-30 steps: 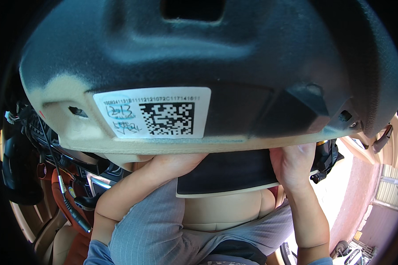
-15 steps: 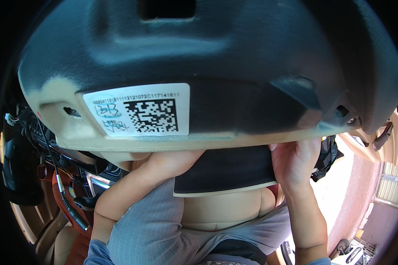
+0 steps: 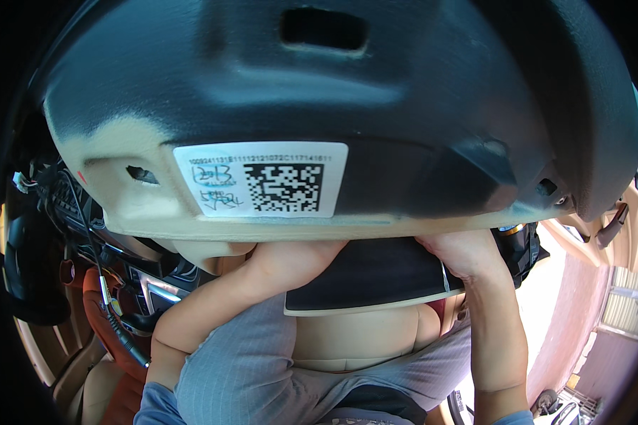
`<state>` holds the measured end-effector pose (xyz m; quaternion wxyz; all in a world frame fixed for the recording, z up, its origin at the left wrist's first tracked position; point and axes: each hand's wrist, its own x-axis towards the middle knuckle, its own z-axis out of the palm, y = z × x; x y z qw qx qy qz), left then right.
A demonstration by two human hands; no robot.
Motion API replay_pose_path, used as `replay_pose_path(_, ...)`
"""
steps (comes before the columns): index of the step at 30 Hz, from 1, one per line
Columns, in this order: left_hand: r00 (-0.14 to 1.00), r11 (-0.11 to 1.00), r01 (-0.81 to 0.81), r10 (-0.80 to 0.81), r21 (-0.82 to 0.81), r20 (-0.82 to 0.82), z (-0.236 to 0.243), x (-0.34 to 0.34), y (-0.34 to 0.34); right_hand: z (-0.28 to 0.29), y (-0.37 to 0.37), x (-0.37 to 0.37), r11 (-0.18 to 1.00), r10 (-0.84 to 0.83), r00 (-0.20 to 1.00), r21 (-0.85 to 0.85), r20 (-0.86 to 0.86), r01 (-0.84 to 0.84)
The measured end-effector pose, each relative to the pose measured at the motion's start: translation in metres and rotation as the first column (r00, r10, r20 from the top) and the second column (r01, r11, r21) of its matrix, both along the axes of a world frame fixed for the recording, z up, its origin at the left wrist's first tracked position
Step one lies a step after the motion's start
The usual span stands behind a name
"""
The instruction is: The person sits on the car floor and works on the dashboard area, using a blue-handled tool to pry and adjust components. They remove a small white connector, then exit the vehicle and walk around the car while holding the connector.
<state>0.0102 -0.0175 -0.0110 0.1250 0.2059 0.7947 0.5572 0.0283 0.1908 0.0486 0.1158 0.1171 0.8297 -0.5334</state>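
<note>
A large, curved car dashboard panel (image 3: 418,127), dark with a beige lower edge, fills the upper view and bears a white sticker (image 3: 298,188) with a code pattern. My left hand (image 3: 294,261) reaches beneath the lower edge, palm side hidden. On the other side my right hand (image 3: 464,251) also goes up under that edge, its wrist over the right end of a flat black piece (image 3: 365,280) with a pale rim. This piece sits between my forearms, above my lap. The fingers of both hands are behind the panel, so their grip does not show.
A beige car seat (image 3: 358,338) is under me, between my legs. To the left are dark wiring (image 3: 71,202), a black cable (image 3: 120,333) and the centre console (image 3: 156,290). At right, beyond the doorway, are an open beige door (image 3: 602,237) and the ground outside (image 3: 553,297).
The panel has shifted right in view, its top slot now lower. My right hand has moved further under the edge, hiding its thumb; my left hand has moved slightly right.
</note>
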Motion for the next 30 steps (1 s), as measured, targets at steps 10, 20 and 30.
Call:
replay_pose_path(10, 1.0, 0.986, 0.015, -0.018, 0.169, 0.012, 0.0035, 0.0018, 0.007, 0.0033, -0.0088, -0.0041, 0.999, 0.034, 0.999, -0.021, 0.009, -0.034)
replay_pose_path(20, 0.998, 0.988, 0.055, -0.056, 0.141, 0.0, 0.0033, 0.0011, 0.0062, 0.0059, -0.0077, -0.0057, 1.0, 0.022, 0.998, -0.018, 0.05, -0.021)
replay_pose_path(30, 0.99, 0.997, 0.082, -0.081, 0.005, -0.114, 0.0044, 0.0014, 0.0064, 0.0011, -0.0035, -0.0048, 0.996, 0.061, 0.998, -0.063, -0.007, -0.061)
